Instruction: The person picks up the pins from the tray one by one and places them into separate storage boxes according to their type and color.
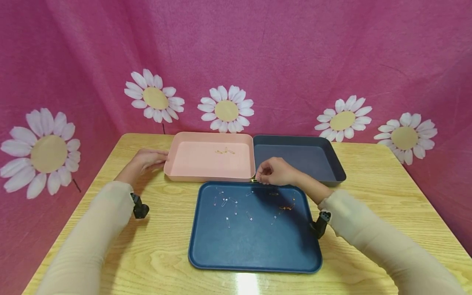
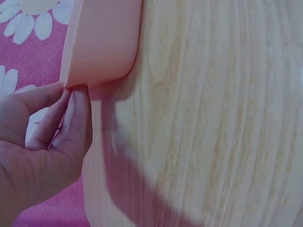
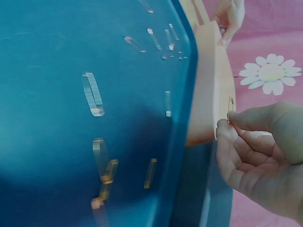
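Between thumb and fingertips, my right hand (image 1: pixel 278 171) pinches a gold safety pin (image 3: pixel 231 103). It hovers around the back edge of the blue tray (image 1: pixel 254 250), close to the pink tray's front right corner. My left hand (image 1: pixel 148 159) grips the left end of the pink tray (image 1: pixel 199 164), its thumb and fingertips at the rim in the left wrist view. Inside the pink tray lie a few gold safety pins (image 1: pixel 231 152). Several silver safety pins (image 1: pixel 249 217) are scattered over the blue tray, with some gold safety pins (image 1: pixel 273 194) toward its right side.
A dark grey tray (image 1: pixel 295 157) stands right of the pink one, partly behind my right hand and forearm. All three trays sit on a wooden table (image 1: pixel 158 246). Behind it hangs a pink cloth (image 1: pixel 258 53) with large daisies.
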`<state>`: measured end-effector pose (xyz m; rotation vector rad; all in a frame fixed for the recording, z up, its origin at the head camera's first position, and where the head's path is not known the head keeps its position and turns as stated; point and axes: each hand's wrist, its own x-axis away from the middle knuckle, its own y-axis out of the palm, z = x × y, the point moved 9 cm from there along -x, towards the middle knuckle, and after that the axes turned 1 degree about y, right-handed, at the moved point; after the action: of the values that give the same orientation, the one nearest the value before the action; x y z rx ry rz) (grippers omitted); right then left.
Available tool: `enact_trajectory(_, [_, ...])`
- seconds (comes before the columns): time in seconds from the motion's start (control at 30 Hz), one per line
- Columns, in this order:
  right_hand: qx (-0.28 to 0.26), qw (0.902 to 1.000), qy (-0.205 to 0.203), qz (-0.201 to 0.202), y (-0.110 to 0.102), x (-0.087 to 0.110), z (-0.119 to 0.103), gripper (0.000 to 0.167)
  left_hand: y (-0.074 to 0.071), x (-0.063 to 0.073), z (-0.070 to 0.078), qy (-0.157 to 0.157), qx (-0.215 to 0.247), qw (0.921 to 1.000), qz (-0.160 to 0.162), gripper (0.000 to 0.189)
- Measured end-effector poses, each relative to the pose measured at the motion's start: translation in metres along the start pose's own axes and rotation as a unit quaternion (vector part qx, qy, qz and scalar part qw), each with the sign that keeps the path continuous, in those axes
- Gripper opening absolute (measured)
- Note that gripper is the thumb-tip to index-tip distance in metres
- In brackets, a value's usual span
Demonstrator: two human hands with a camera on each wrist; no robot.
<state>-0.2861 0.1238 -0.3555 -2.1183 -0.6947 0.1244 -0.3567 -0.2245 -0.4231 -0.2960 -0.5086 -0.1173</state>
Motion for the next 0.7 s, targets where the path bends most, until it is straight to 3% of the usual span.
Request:
enact_trajectory(0.33, [0.011, 0.9997, 0.023, 0.004, -0.020, -0.032, -0.012, 0.011, 0.004, -0.004, 0.002, -0.007, -0.004, 0.9985, -0.054, 0.052])
enact_trajectory(0.57, [0.023, 0.9995, 0.023, 0.005, -0.028, -0.053, -0.019, 0.012, 0.004, 0.002, 0.005, 0.009, -0.051, 0.9929, -0.107, 0.052])
enact_trajectory(0.7, [0.024, 0.9994, 0.024, 0.006, -0.031, -0.064, -0.020, 0.012, 0.003, 0.002, 0.006, -0.009, -0.048, 0.9926, -0.111, 0.053])
